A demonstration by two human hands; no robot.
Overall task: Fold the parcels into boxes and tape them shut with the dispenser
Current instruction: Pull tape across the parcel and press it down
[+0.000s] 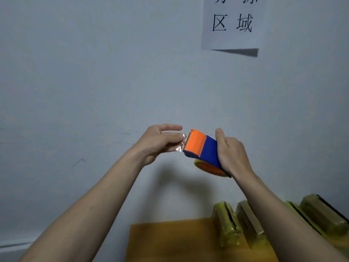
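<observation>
Cardboard (170,241), flat and brown, lies nearest at six o'clock, with wrapped tape rolls (228,224) leaning at five o'clock, likely spares. Above, the right hand (231,154) wraps the tape dispenser (203,148), blue body, orange cap, steadying it at centre. At its nine o'clock, the left hand (160,142) pinches the clear tape end (180,144), seemingly to draw it out. A paper sign (232,23) hangs at one o'clock.
</observation>
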